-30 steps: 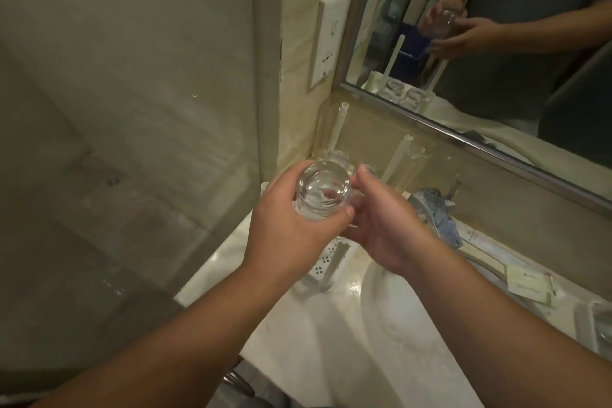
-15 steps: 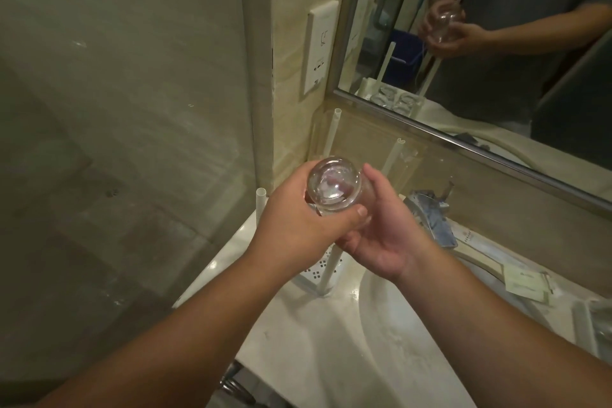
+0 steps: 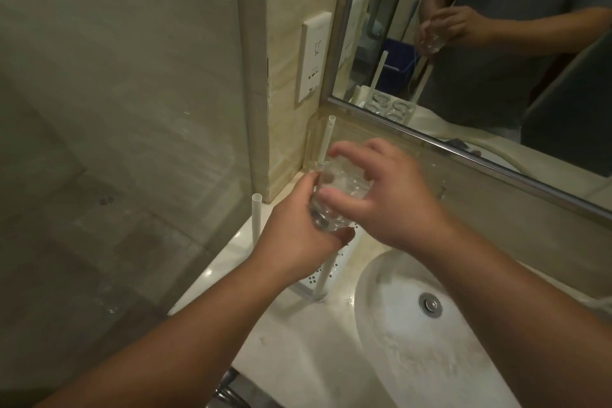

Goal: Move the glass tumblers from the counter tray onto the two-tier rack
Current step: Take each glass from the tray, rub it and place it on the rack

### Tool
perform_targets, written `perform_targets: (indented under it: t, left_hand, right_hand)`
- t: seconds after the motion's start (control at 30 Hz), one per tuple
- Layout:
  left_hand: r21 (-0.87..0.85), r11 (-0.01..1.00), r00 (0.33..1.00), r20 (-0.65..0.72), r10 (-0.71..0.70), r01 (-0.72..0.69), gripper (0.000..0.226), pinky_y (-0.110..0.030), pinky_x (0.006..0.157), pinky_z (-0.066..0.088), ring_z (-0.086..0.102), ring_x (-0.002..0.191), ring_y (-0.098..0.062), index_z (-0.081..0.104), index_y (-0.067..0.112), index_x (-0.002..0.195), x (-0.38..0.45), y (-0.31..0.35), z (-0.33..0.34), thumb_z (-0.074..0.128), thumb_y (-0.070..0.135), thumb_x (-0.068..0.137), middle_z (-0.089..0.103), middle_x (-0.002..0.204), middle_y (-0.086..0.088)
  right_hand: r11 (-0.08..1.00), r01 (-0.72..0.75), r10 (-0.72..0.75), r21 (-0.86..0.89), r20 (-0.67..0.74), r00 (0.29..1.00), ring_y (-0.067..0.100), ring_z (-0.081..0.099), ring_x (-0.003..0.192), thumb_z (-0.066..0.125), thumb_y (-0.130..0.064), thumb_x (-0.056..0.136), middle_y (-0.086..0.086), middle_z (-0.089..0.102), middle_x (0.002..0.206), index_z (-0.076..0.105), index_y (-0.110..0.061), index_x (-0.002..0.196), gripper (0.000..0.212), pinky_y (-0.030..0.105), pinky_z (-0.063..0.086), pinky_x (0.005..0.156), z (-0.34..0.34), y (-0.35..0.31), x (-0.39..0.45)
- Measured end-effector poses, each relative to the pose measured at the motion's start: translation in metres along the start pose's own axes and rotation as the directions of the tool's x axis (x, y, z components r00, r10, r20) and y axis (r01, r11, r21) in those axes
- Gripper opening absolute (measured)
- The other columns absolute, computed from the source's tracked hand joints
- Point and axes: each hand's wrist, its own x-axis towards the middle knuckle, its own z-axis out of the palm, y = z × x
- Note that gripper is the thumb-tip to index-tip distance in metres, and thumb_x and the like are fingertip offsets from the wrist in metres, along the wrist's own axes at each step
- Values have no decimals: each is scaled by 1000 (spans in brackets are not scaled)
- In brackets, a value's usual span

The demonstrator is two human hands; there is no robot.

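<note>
Both hands meet over the back left corner of the counter [image 3: 281, 354], each one grasping the same glass tumbler [image 3: 334, 195]. The left hand [image 3: 298, 228] cups it from below and the side, fingers curled round its lower part, while the right hand [image 3: 390, 195] comes over the top with its thumb and fingers wrapped round the upper part. The tumbler is clear and tilted, held in the air just above the white rack [image 3: 326, 270] — it touches neither the rack nor the counter. Of the rack, a perforated lower shelf shows beneath the hands, with white upright posts rising at its corners: one post [image 3: 256, 219] stands to the left of the left wrist, another [image 3: 328, 136] rises behind the glass against the wall. To the right of the rack lies the oval white basin [image 3: 430, 358], with a metal drain [image 3: 430, 304] in its bottom. A wall socket plate [image 3: 314, 56] sits on the tiled wall left of the mirror [image 3: 530, 53], and the mirror reflects the two hands on the glass and two more tumblers — these stand side by side on the reflected rack. A glass shower panel [image 3: 116, 142] fills the left side of the view.
</note>
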Motion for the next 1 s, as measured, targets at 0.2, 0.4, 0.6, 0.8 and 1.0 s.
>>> perform_targets:
  t: [0.2, 0.4, 0.6, 0.8, 1.0]
  left_hand:
    - [-568, 810, 983, 174, -56, 146, 37, -38, 74, 58, 64, 93, -30, 49, 4, 134, 0, 5, 9, 54, 2, 97, 58, 105, -22]
    - [-830, 458, 948, 264, -180, 318, 30, -33, 62, 54, 56, 73, -27, 54, 14, 121, -4, 6, 32, 39, 1, 99, 49, 83, -15]
    - [-818, 443, 926, 277, -254, 367, 19, -32, 62, 55, 51, 79, -29, 63, 12, 107, -7, 12, 58, 47, 10, 97, 42, 102, -14]
    - [-775, 481, 912, 329, -246, 409, 19, -25, 51, 53, 51, 61, -22, 61, 17, 96, -17, 32, 108, 44, 7, 98, 45, 75, -11]
    - [-683, 550, 872, 438, -218, 481, 23, -26, 59, 51, 62, 78, -25, 61, 17, 101, -28, 49, 182, 44, 2, 101, 61, 93, -14]
  right_hand:
    - [958, 143, -131, -247, 65, 989, 12, 42, 103, 57, -69, 72, -8, 45, 108, 53, -44, 126, 60, 34, 47, 81, -6, -20, -17]
    - [965, 77, -40, -251, 149, 988, 11, 35, 110, 66, -62, 71, -9, 42, 118, 50, -47, 132, 65, 30, 43, 87, -21, -25, -37]
    - [982, -11, 28, -190, 88, 996, 9, 35, 114, 76, -60, 65, -15, 44, 123, 37, -47, 137, 83, 23, 33, 86, -43, -16, -59]
    - [967, -249, 252, 48, -76, 965, 0, 36, 116, 90, -50, 51, -27, 42, 120, 34, -47, 135, 101, 7, 29, 85, -66, 15, -96]
    - [856, -478, 511, 198, -179, 841, -5, 46, 108, 88, -55, 43, -23, 50, 122, 37, -39, 136, 107, 8, 37, 85, -90, 61, -156]
